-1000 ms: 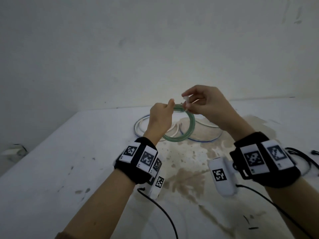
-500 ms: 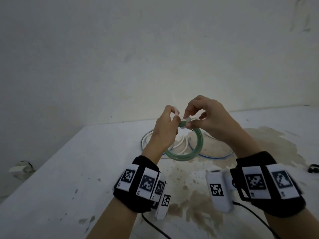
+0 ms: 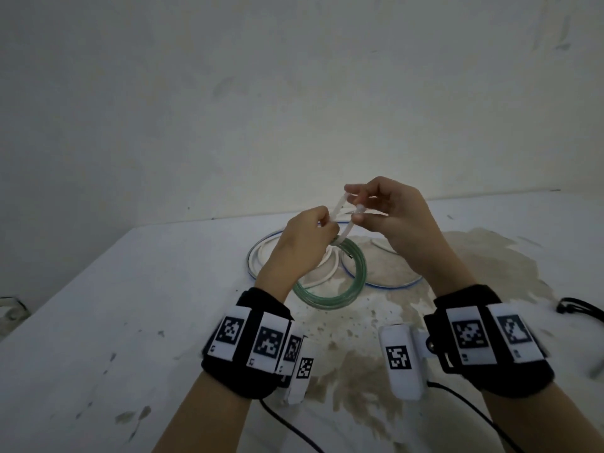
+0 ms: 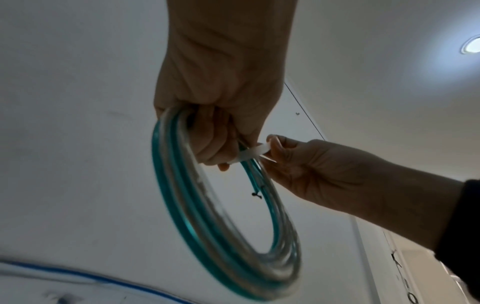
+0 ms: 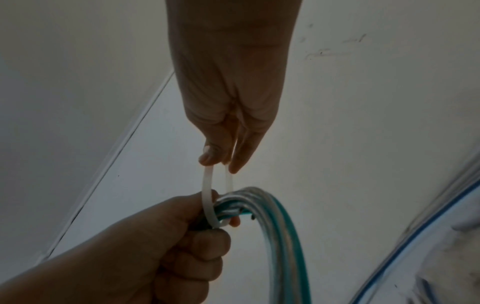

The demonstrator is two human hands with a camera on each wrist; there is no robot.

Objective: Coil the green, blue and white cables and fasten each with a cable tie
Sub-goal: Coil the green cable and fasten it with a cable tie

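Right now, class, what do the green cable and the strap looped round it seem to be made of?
Green cable: probably soft plastic sheathing, glossy and partly see-through; it shines and bends into tight loops. Cable tie: likely nylon-type plastic, matt milky white; a thin flat strip holding a springy open loop. Neither can be confirmed by sight.

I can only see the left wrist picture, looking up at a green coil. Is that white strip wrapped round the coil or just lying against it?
Observer: The right wrist view shows the cable tie looped round the green cable.
Operator: Who holds its ends?
Observer: The right hand pinches both ends above the left hand.
Operator: Anything underneath?
Observer: The head view shows the blue cable and white cable lying on the table.
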